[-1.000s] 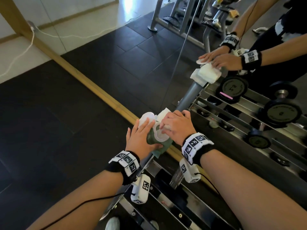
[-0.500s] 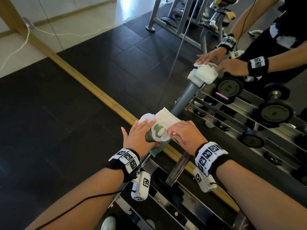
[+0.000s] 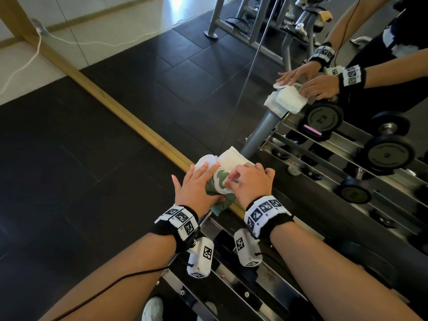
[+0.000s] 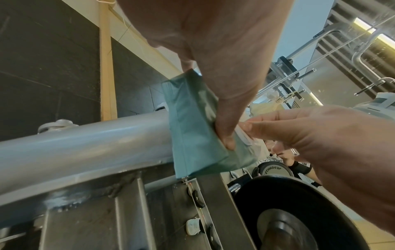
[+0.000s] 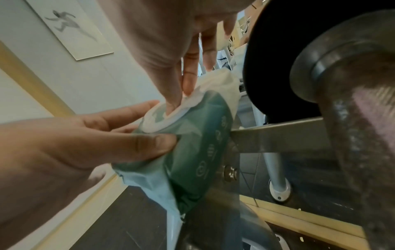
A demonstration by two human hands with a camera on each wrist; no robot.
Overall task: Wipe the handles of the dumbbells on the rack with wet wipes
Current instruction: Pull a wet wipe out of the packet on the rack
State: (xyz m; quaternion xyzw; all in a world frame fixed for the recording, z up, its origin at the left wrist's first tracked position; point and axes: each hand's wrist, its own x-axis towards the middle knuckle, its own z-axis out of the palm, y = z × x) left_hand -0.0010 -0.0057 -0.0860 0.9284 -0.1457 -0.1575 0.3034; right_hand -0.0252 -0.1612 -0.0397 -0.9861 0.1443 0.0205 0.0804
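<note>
Two hands: both are working on one green pack of wet wipes (image 3: 214,192) at the top end of the rack's grey post (image 4: 85,148), right beside the mirror's wooden frame (image 3: 129,117).
Left hand (image 3: 196,188): I am holding the pack with it, fingers lying fairly straight over the top and the thumb (image 5: 149,147) pressing into the pack's side, so the pack is clamped between thumb and fingers.
Right hand (image 3: 251,181): I am curling its fingers over the pack's round white opening (image 5: 162,116); thumb and forefinger are pinching at the white wipe (image 3: 231,158) that is sticking up out of it.
Wipe: it is standing out of the pack on the mirror side, crumpled, partly under my right fingertips (image 5: 188,84).
Pack: it is resting on the end of the post, its lower green edge hanging down over the tube in the left wrist view.
Dumbbells: one black-ended dumbbell (image 5: 320,67) is lying on the rack rails (image 3: 231,281) just right of the pack; its steel handle (image 5: 363,143) is filling the right wrist view, close to my right hand but not touched.
Mirror: it is reflecting my hands, the pack and more dumbbells on the rack.
</note>
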